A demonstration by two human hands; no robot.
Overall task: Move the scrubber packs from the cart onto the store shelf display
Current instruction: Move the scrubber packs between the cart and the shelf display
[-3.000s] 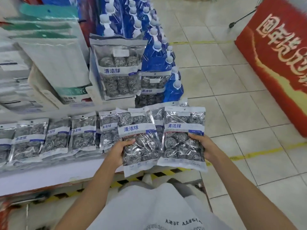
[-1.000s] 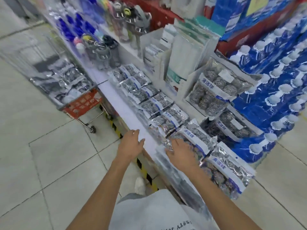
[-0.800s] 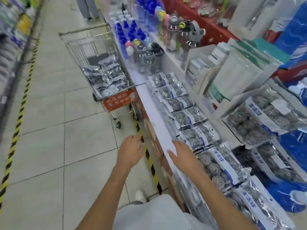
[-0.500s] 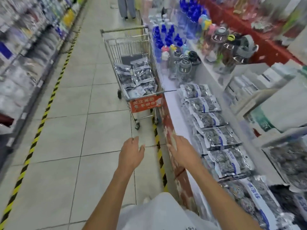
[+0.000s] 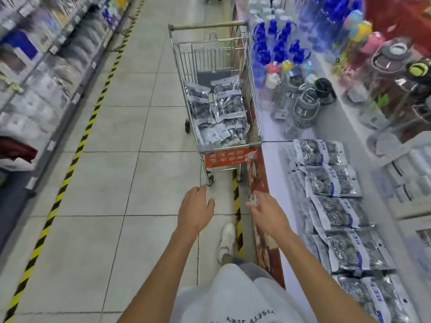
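Both hands are empty. The left hand (image 5: pixel 196 209) hangs over the floor tiles with its fingers loosely spread, and the right hand (image 5: pixel 265 212) reaches forward just beside the near edge of the shelf display (image 5: pixel 274 164), fingers relaxed and grasping nothing. Right of that hand, a row of scrubber packs (image 5: pixel 331 180) already lies flat along the white shelf, running from the far end down to the near right corner (some overlap at their edges). Farther ahead, the cart (image 5: pixel 210 89) stands against the shelf's left side, well apart from both hands, with a loose heap of packs in the cart (image 5: pixel 219 113) covering its bottom. By the look of it the job is partly done: a good number are shelved, and a fair pile is left to fetch.
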